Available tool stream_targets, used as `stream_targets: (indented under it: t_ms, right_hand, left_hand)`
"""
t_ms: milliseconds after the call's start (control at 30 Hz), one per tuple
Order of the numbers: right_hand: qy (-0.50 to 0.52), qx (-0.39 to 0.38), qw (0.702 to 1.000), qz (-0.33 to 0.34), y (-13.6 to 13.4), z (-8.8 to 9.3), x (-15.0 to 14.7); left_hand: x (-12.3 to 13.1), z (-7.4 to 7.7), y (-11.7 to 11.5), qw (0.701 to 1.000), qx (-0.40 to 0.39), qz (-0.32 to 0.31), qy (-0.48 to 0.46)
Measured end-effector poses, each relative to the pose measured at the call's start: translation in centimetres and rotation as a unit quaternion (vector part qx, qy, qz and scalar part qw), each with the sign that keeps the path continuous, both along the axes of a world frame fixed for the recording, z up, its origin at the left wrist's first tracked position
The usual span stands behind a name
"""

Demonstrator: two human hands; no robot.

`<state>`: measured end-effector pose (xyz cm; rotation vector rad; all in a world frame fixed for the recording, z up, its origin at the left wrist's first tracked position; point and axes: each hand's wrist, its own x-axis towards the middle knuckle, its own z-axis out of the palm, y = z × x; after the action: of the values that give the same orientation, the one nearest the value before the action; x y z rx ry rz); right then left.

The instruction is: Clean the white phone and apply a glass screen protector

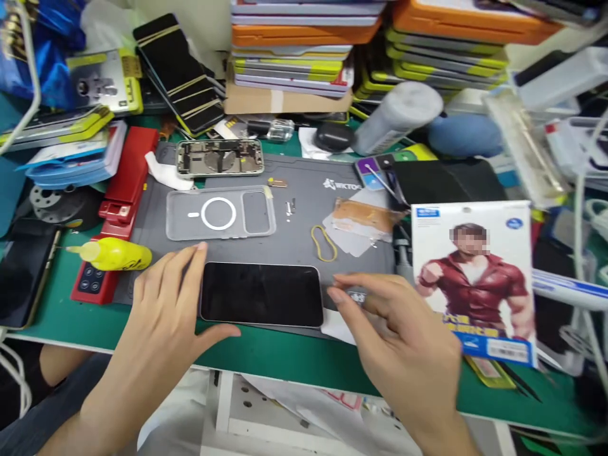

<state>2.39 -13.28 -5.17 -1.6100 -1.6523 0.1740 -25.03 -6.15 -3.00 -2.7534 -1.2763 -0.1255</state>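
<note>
A smartphone (261, 294) with a dark screen lies face up on the grey work mat (304, 190), near its front edge. At the phone's left end is my left hand (168, 310), fingers stretched out and thumb spread below the corner; whether it touches the phone I cannot tell. My right hand (399, 335) hovers just off the right end, thumb and forefinger apart with nothing seen between them. Behind the phone rests a clear phone case (218, 215) with a white ring. Farther back sits an opened phone body (219, 158) with its inner parts showing.
A yellow bottle (121, 254) lies across a red device (121, 196) at left. Right of the mat's middle are a rubber band (323, 244) and small screws (291, 208). A printed packet (475, 278) stands at right. Boxes (289, 63) are stacked behind.
</note>
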Motion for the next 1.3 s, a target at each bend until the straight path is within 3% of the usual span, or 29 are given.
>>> stream_targets:
  t_ms: [100,200,433,667,1300]
  right_hand:
    - [-0.035,0.009,0.996,0.080,1.0,1.3,-0.8]
    - [-0.061,-0.033,0.985,0.159,3.3,2.0,-2.7]
    - [-0.183,-0.051,0.949,0.251,8.1,0.9,-6.7]
    - [-0.219,-0.059,0.930,0.289,9.3,1.0,-7.2]
    - [-0.308,-0.073,0.899,0.302,8.8,2.2,-7.2]
  left_hand:
    - [-1.5,-0.7,-1.3,0.998,-0.007,0.062,-0.014]
    - [-1.8,-1.5,-1.4,0.993,-0.049,0.068,-0.086]
    - [-1.8,-3.1,-1.3,0.979,-0.047,0.086,-0.180]
    - [-1.7,-3.6,-1.6,0.971,-0.064,0.089,-0.215]
    - [-1.5,-4.1,-1.8,0.966,-0.076,0.094,-0.229]
